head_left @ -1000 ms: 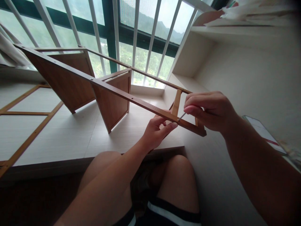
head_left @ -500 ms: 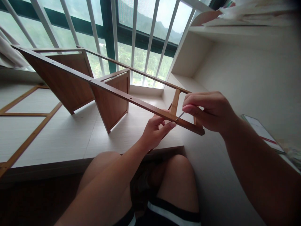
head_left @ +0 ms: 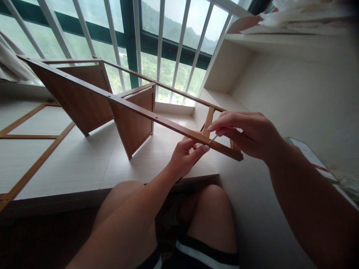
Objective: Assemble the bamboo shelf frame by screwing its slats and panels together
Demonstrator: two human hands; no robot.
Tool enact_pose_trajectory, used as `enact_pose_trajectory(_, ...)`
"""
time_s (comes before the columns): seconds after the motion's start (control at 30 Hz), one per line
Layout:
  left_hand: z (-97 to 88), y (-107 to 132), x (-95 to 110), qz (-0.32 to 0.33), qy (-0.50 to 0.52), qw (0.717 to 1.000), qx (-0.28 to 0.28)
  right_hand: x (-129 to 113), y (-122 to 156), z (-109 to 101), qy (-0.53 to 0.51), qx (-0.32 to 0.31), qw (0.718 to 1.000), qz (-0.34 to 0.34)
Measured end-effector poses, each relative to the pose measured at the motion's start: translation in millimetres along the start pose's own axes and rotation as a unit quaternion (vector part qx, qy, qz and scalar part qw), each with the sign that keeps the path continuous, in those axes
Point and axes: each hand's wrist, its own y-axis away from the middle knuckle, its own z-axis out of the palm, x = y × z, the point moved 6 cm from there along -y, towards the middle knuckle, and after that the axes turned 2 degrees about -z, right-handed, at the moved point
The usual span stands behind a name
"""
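The left grip [head_left: 183, 158] pinches a wooden rail [head_left: 179, 128]; the right grip [head_left: 249, 132] holds a thin metal tool [head_left: 214, 138] against it. Left of both grips are two brown panels [head_left: 136, 121].

Daylight comes through a wide window [head_left: 153, 20] with dark green framing [head_left: 130, 41], crossed on the room side by pale upright bars [head_left: 111, 30]. Beyond the glass lie a hazy hill [head_left: 193, 39], bright greenery [head_left: 168, 71] and a whitish sky. A light curtain [head_left: 11, 61] hangs bunched at the left edge. Below the window stretches a pale, faintly grained ledge [head_left: 84, 160] with a thin seam and a shadowed front edge. To the right, a cream wall [head_left: 294, 82] stands under a shelf [head_left: 280, 40] bearing crumpled plastic [head_left: 297, 15]. The lower left corner sinks into darkness.
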Motion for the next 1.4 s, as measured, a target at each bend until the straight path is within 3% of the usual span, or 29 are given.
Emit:
enact_pose_trajectory(0.47,1.7,-1,2,0.016,0.018,1.000,-0.014,-2,-4,-7,-0.110,-0.027,0.990,-0.078)
enact_pose_trajectory(0.67,0.7,-1,-1,0.010,0.003,1.000,-0.007,-2,-9,-10,-0.022,-0.050,0.997,-0.055)
enact_pose_trajectory(0.9,1.0,0,3,0.018,-0.021,1.000,-0.010,-3,-11,-7,-0.026,-0.070,0.996,-0.043)
enact_pose_trajectory(1.4,-1.3,0,2,-0.001,-0.022,1.000,0.017,-12,-12,-5,0.104,-0.042,0.993,0.021)
